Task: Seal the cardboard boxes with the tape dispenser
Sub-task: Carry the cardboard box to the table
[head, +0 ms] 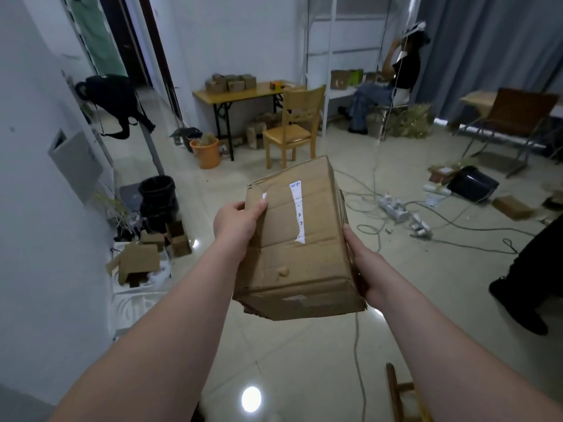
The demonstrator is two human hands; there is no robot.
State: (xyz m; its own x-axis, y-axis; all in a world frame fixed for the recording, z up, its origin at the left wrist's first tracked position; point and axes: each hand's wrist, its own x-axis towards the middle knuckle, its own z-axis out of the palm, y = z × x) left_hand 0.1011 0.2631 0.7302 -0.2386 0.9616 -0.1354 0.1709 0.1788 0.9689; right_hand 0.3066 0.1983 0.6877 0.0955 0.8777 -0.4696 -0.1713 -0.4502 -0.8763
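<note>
Box in hand, sealing judged not yet begun. The cardboard box (292, 254) is held in the air at centre view, long axis running from 6 toward 12 o'clock, near end ragged and crushed at its lower edge. The upturned face carries only a torn white label strip (297, 208); I see no tape seam on it. The left hand (237, 223) grips the box at its 9 o'clock side, thumb on the top face. The right hand (361, 263) cups the 4 o'clock side, thumb along the edge, fingers hidden beneath. No tape dispenser in view, and both hands are occupied, so one must free up before any taping. Loose opened floor boxes (137, 263) lie at 9 o'clock and power strips (396, 208) with cables at 2 o'clock. Farther, at 12 o'clock, small boxes (230, 82) are stacked on a folding table (243, 94); whether those are sealed cannot be told.
</note>
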